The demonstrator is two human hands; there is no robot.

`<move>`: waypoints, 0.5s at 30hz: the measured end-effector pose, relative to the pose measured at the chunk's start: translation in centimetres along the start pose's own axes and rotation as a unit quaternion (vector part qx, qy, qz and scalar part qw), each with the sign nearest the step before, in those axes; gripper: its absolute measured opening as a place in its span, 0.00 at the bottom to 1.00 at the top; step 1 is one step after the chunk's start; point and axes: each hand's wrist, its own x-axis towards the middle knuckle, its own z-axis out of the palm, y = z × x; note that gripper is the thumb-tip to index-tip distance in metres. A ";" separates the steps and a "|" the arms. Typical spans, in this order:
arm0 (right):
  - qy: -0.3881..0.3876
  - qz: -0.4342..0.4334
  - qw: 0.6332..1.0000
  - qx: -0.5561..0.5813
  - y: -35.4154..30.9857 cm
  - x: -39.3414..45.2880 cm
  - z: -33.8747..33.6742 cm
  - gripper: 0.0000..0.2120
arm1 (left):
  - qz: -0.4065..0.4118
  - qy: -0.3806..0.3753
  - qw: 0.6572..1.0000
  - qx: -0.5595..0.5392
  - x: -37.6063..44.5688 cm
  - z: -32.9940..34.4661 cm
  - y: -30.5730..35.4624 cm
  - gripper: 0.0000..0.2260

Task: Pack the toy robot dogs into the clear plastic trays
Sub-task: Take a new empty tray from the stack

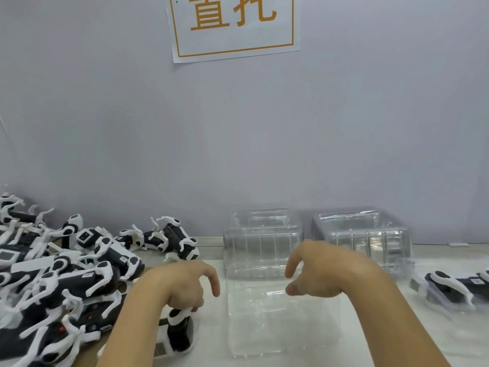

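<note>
My left hand (182, 284) grips a black-and-white toy robot dog (180, 332) by its white leg, low on the table just left of a clear plastic tray (280, 329) lying flat in front of me. My right hand (325, 271) hovers over the far right part of that tray, fingers loosely curled, thumb and forefinger apart, holding nothing. A big heap of toy robot dogs (66, 276) lies at the left.
Two stacks of clear trays (262, 242) (362, 239) stand against the grey wall behind the flat tray. A packed dog in a tray (455, 290) lies at the right edge. A paper sign (232, 25) hangs on the wall.
</note>
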 end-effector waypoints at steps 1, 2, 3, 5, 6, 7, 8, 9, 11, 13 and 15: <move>0.007 -0.004 1.000 0.006 -0.1 0.0 -0.1 0.17 | 0.002 0.016 1.000 -0.016 -0.2 -0.2 0.0 0.18; 0.014 -0.010 1.000 0.013 -0.2 0.0 -0.1 0.18 | 0.005 0.036 0.999 -0.033 -0.4 -0.4 -0.1 0.21; 0.023 -0.020 0.999 0.023 -0.3 0.0 -0.1 0.18 | 0.013 0.059 0.997 -0.055 -0.5 -0.7 -0.2 0.23; 0.045 -0.050 0.996 0.052 -0.7 0.1 -0.2 0.18 | 0.036 0.116 0.986 -0.115 -1.0 -1.3 -0.3 0.24; 0.059 -0.070 0.993 0.073 -1.0 0.2 -0.1 0.17 | 0.051 0.147 0.975 -0.155 -1.2 -1.6 -0.3 0.25; 0.072 -0.093 0.988 0.099 -1.4 0.3 0.0 0.17 | 0.068 0.177 0.962 -0.196 -1.4 -1.9 -0.2 0.26; 0.083 -0.115 0.982 0.125 -1.9 0.4 0.1 0.18 | 0.086 0.205 0.948 -0.228 -1.6 -2.2 0.0 0.27; 0.089 -0.136 0.976 0.146 -2.3 0.5 0.4 0.20 | 0.106 0.231 0.936 -0.244 -1.8 -2.5 0.2 0.28; 0.096 -0.170 0.966 0.169 -3.4 0.7 1.0 0.24 | 0.149 0.288 0.911 -0.255 -2.2 -3.1 1.0 0.29; 0.102 -0.199 0.953 0.206 -4.4 1.0 1.9 0.27 | 0.191 0.338 0.880 -0.272 -2.7 -3.4 2.0 0.28; 0.120 -0.221 0.927 0.278 -5.3 1.4 2.7 0.27 | 0.224 0.380 0.851 -0.284 -3.2 -3.6 3.0 0.27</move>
